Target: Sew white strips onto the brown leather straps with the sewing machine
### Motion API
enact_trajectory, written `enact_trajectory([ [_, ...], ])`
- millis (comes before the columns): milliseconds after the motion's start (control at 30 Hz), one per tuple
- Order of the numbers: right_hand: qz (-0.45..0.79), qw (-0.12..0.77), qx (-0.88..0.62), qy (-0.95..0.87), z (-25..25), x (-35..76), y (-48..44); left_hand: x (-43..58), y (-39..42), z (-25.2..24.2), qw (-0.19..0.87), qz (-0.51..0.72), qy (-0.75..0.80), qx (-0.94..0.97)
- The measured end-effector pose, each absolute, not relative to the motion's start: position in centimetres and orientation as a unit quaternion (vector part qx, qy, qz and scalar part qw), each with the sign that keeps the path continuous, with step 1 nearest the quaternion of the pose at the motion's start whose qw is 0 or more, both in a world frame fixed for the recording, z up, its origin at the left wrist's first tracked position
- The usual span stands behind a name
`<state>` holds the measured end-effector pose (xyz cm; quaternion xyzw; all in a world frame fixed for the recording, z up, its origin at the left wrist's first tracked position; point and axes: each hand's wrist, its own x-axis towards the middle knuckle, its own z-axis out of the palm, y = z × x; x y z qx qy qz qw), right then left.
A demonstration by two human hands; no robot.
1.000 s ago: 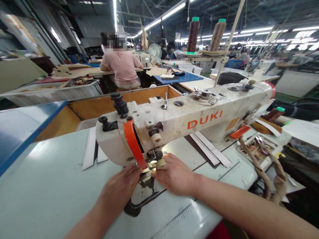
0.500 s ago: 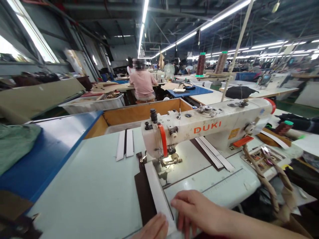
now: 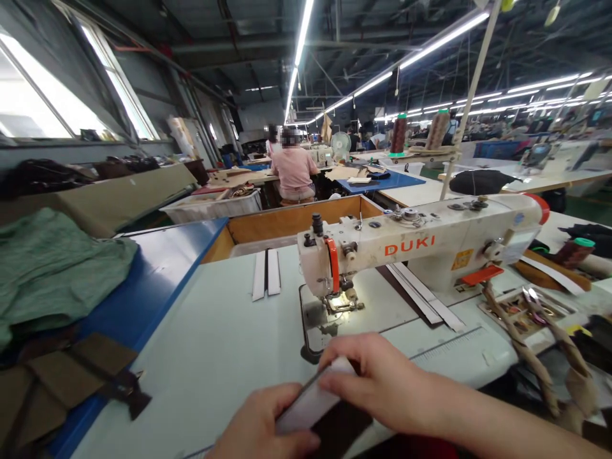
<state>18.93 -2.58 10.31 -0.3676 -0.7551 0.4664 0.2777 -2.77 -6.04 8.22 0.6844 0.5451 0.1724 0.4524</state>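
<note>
Both of my hands grip a long strip (image 3: 313, 403), white on top and dark brown underneath, near the front edge of the pale table (image 3: 205, 344). My left hand (image 3: 261, 427) pinches its near end from below. My right hand (image 3: 377, 379) closes over its far end. Behind them stands a white DUKI sewing machine (image 3: 421, 245) with an orange guard, its lit needle area (image 3: 342, 301) bare, apart from the strip.
Two white strips (image 3: 266, 274) lie left of the machine, more strips (image 3: 425, 303) behind it. A green cloth (image 3: 52, 268) and brown pieces (image 3: 71, 376) sit on the blue table at left. A tray of tools (image 3: 521, 309) is at right. A person in pink sits at the back.
The strip has come away from the needle area toward me and now lies lifted in both hands. The view has pulled back and swung left.
</note>
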Motion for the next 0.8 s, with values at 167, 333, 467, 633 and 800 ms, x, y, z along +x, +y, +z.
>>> enact_trajectory([
  [167,0.289,0.494,-0.372,-0.731,5.8,17.7,-2.7,-3.7,-2.9,6.3,0.557,0.378,0.592,0.444],
  [333,0.211,0.247,-0.278,-0.904,1.6,16.5,-3.4,-3.0,0.7,2.5,0.481,0.429,0.614,0.454],
  [467,0.191,0.163,-0.297,-0.921,0.4,16.2,-3.0,-3.4,3.5,0.8,0.350,0.469,0.640,0.498],
  [633,0.169,0.164,-0.287,-0.929,0.7,16.8,-2.4,-4.8,3.5,0.0,0.172,0.484,0.613,0.600],
  [800,0.122,0.217,-0.401,-0.882,2.8,21.3,0.0,-6.6,1.4,-3.4,-0.123,0.251,0.415,0.866],
])
